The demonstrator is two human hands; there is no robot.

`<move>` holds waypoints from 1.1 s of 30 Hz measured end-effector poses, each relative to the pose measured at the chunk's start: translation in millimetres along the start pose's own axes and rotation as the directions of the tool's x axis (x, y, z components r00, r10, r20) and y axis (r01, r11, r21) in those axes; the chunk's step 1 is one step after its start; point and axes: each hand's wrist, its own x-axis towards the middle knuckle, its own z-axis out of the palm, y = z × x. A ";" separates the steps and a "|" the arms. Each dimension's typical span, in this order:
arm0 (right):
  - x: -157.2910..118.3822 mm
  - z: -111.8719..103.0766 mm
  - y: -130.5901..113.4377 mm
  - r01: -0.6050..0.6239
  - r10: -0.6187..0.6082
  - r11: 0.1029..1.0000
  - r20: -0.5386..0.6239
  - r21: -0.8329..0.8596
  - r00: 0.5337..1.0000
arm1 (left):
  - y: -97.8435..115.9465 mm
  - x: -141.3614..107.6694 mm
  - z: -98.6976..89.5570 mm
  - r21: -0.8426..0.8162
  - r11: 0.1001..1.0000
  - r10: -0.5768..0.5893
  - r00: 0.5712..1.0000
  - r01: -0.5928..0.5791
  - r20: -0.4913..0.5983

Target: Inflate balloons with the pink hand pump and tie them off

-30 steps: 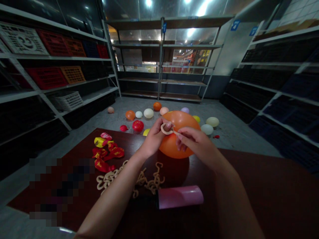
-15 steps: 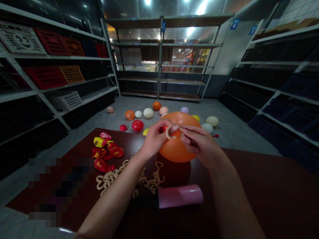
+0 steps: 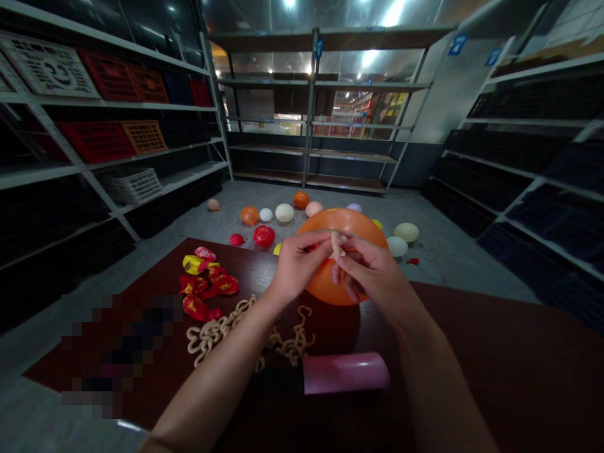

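Observation:
An inflated orange balloon (image 3: 343, 229) rests against my hands above the dark wooden table (image 3: 245, 267), its lower part partly hidden by my fingers. My left hand (image 3: 299, 265) and my right hand (image 3: 370, 269) pinch a short pale beige strip (image 3: 336, 244) together at the balloon's front. Behind my left forearm lies a tangle of beige chain-like strips (image 3: 214, 333). Deflated red and yellow balloons (image 3: 206, 286) lie further left. A pink cylinder (image 3: 346, 373) lies on its side near my right forearm.
Several inflated balloons (image 3: 284, 212) and a red balloon (image 3: 263, 236) lie on the grey floor beyond the table. Metal shelves with plastic crates (image 3: 97, 141) stand on the left, dark crates fill the right shelves (image 3: 519, 167), and a bare shelf unit (image 3: 311, 113) stands ahead. Part of the table is pixelated.
The beige strip, a loose loop a second ago, now stands as a short narrow piece pinched between my fingers. My hands are closer together, and the view has shifted slightly.

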 end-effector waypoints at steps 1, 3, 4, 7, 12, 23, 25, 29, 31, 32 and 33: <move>-0.9 1.2 -1.0 0.007 -0.008 1.000 -0.008 -0.015 1.000 | 0.9 -1.7 2.3 0.010 1.000 0.016 1.000 -0.016 -0.026; -3.9 3.3 -3.9 0.021 -0.022 0.998 -0.029 -0.054 0.999 | 2.7 -4.5 6.5 0.030 0.999 0.034 0.998 -0.032 -0.052; -5.8 4.1 -5.5 0.022 -0.025 0.997 -0.035 -0.075 0.999 | 3.7 -5.5 8.1 0.039 0.999 0.041 0.997 -0.039 -0.062; -10.7 6.3 -9.4 0.010 -0.013 0.993 -0.025 -0.117 1.000 | 6.8 -6.1 9.8 0.048 0.998 0.056 0.995 -0.051 -0.088; -10.2 11.7 -7.2 -0.018 0.020 0.999 0.033 -0.049 0.999 | 10.4 -2.2 3.5 0.001 1.000 -0.029 0.994 0.029 -0.105; -4.0 20.9 -1.8 -0.024 0.007 0.997 -0.219 -0.076 0.976 | 12.1 2.3 -2.6 -0.082 0.965 -0.243 0.966 0.251 0.091; -3.8 19.9 -2.9 -0.015 0.005 0.999 -0.200 -0.046 0.980 | 11.9 3.0 -3.5 -0.083 0.968 -0.228 0.969 0.236 0.095; -4.4 19.6 -6.9 -0.041 0.052 0.996 -0.144 0.073 0.988 | 11.5 4.2 -3.0 -0.090 0.972 -0.212 0.976 0.216 0.049; -5.4 20.4 -9.4 -0.065 0.085 0.990 -0.156 0.124 0.984 | 10.6 4.3 0.4 -0.116 0.968 -0.228 0.973 0.222 -0.043; -6.0 21.0 -10.5 -0.073 0.098 0.986 -0.164 0.151 0.982 | 9.9 4.2 2.5 -0.138 0.964 -0.240 0.966 0.226 -0.097; -6.6 21.8 -11.7 -0.078 0.108 0.981 -0.169 0.175 0.980 | 9.2 4.2 4.7 -0.163 0.960 -0.253 0.957 0.229 -0.145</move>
